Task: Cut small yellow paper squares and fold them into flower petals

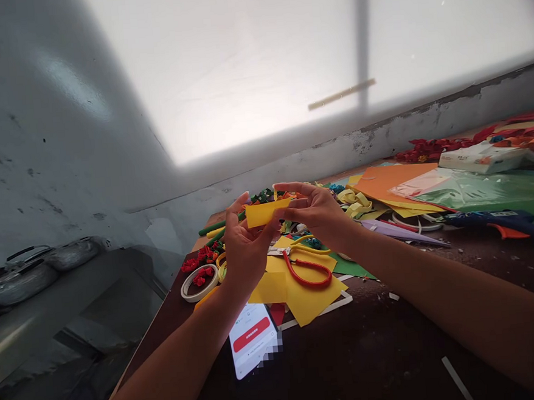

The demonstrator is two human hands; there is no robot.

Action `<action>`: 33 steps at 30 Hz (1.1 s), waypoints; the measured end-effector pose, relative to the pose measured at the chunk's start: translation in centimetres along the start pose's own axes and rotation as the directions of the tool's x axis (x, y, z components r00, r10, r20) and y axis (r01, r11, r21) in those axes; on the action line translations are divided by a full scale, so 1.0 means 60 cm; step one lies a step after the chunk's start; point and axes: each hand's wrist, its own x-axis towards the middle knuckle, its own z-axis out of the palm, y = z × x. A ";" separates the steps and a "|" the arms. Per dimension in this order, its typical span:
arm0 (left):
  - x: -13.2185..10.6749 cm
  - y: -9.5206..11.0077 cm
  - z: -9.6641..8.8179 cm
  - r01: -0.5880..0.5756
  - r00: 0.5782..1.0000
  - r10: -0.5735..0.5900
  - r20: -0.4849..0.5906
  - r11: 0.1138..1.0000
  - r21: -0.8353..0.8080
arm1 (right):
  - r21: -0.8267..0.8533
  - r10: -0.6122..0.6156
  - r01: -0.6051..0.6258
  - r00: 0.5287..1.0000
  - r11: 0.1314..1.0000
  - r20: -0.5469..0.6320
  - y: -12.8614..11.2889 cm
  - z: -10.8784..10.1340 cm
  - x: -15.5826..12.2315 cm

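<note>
A small folded piece of yellow paper (262,213) is held up above the table between both hands. My left hand (243,247) grips its left end with thumb and fingers. My right hand (316,212) pinches its right end, fingers curled over the top. Below the hands lie yellow paper sheets (308,294) with red-handled scissors (307,269) on them. A phone (253,340) with a lit screen lies near my left forearm.
A roll of tape (199,283) holding small red pieces sits left of the sheets. Orange paper (391,182), green sheets (499,193), yellow curled strips (358,203), a glue gun (492,221) and red paper flowers (432,147) crowd the dark table (396,349). A wall rises behind it.
</note>
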 end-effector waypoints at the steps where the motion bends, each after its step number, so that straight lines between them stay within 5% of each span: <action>1: 0.000 0.000 0.001 -0.012 1.000 0.012 0.003 1.000 0.003 | 0.000 0.007 -0.007 1.000 1.000 0.006 0.000 -0.001 0.001; 11: -0.001 0.006 0.005 0.007 0.999 -0.007 0.038 1.000 0.000 | 0.058 0.030 -0.034 0.998 0.998 0.053 0.006 -0.007 0.003; 25: 0.005 -0.006 -0.002 0.018 0.994 -0.017 0.104 1.000 -0.012 | -0.005 0.104 -0.104 0.994 0.995 -0.045 -0.010 -0.009 0.007; 30: 0.009 -0.006 -0.007 0.069 0.994 -0.071 0.079 0.997 0.027 | -0.182 -0.117 0.083 0.975 0.980 -0.188 -0.029 -0.034 0.018; 33: 0.011 -0.008 -0.013 0.060 0.984 -0.076 0.159 0.993 0.103 | -0.296 -0.255 0.242 0.967 0.924 -0.005 -0.024 -0.039 0.019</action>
